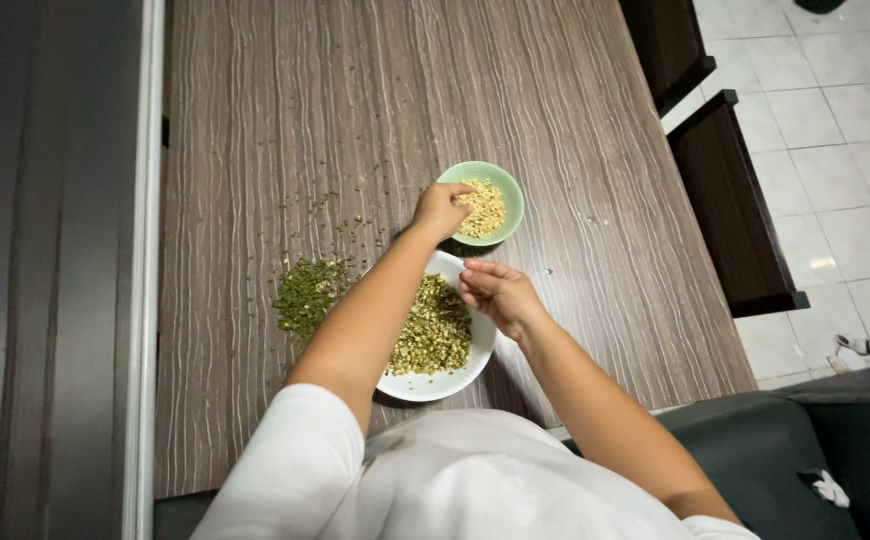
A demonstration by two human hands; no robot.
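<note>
Head view: a dark brown wood-grain laminate surface [555, 120] fills most of the frame, with a glossy dark panel along the left edge, pale floor tiles [835, 120] at upper right and two dark chair backs [730, 200] standing just beside the surface's right edge. A dark green cushioned seat [785, 450] shows at lower right. The person wears a white short-sleeved top. The left arm extends forward, bare from the sleeve, crossing over the near-left rim of a white round plate [470, 365]. The left hand [442, 210] is loosely curled, knuckles up, its fingers bunched together at the rim of a small pale green bowl [508, 195]; whether they pinch anything cannot be told. The green bowl is round, smooth and glazed, and holds a heap of small pale yellow kernels [485, 208]. The right forearm enters from lower right, bent inward. The right hand [500, 293] hovers over the far-right rim of the white plate, its fingers drawn together at the tips in a pinch; the item pinched is too small to tell. The white plate holds a granular mound of mixed green and yellowish pieces [435, 330]. A loose pile of green husks [307, 290] lies on the surface just left of the plate, with finer green flecks scattered beyond it.
</note>
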